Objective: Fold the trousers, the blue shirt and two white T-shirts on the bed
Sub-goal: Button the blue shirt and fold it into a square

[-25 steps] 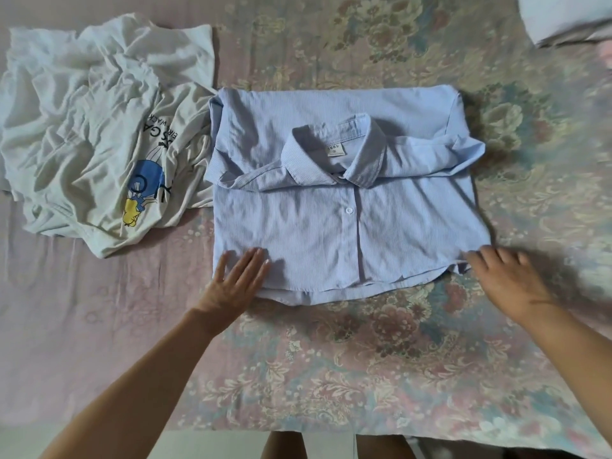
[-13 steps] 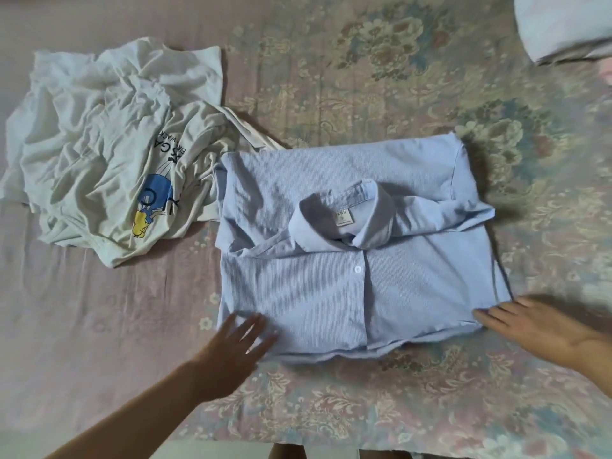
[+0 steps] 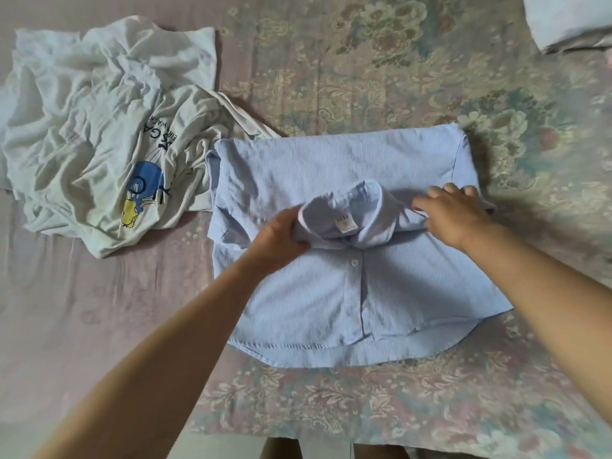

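Bed [image 3: 381, 77] with a faded floral cover in pink, cream and teal; a plain mauve band runs down its left side. A pale pillow corner [image 3: 569, 21] shows at top right.

Blue shirt [image 3: 331, 286] lies mid-bed, folded into a rough rectangle, button placket facing up, curved hem nearest the viewer. Collar [image 3: 347, 213] sits across the middle, white size label showing inside it.

White T-shirts [image 3: 99, 127] lie in one crumpled heap at upper left, blue-and-yellow cartoon print and dark lettering on top. The heap's right edge touches the shirt's left edge, and a strip of white cloth runs under the shirt's top-left corner. How many garments are in the heap: cannot tell. Trousers are out of frame.

Left hand [image 3: 276, 238]: forearm reaches in from bottom left, fingers curled round the left end of the collar, grip clamped on that cloth.

Right hand [image 3: 453, 215]: forearm comes in from the right edge, palm down just right of the collar, fingers bent and bunching the fabric fold there; grip clamped on the shirt.
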Available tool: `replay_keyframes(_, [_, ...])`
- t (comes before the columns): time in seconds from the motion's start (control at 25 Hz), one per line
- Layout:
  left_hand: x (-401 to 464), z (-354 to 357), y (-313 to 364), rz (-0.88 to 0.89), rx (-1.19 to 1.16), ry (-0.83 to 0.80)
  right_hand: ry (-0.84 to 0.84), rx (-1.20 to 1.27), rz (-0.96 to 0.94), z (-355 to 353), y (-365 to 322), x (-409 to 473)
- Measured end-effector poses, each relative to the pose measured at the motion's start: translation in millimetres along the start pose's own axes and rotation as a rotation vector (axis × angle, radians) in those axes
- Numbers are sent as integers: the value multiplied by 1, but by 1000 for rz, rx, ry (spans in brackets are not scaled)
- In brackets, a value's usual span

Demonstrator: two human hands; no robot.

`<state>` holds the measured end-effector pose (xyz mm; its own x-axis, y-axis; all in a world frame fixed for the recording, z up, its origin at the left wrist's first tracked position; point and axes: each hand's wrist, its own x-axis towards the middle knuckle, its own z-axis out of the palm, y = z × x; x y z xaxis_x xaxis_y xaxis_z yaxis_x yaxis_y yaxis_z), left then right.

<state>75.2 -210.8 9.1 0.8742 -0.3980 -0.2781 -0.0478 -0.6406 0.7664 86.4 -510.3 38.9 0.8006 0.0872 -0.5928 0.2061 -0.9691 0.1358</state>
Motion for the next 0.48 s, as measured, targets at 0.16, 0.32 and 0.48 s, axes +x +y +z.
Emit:
replay_keyframes(0.16, [-47,3,-33,538,488,-181,38,-124,-294,41,2,-37])
replay_keyframes(0.32, [-35,0,-47,110,673,40,307,252,-12,45,-43,-25])
replay_keyframes(0.48, [-44,9,-84,-186,803,-224,-197,339,215,67,-71,-13])
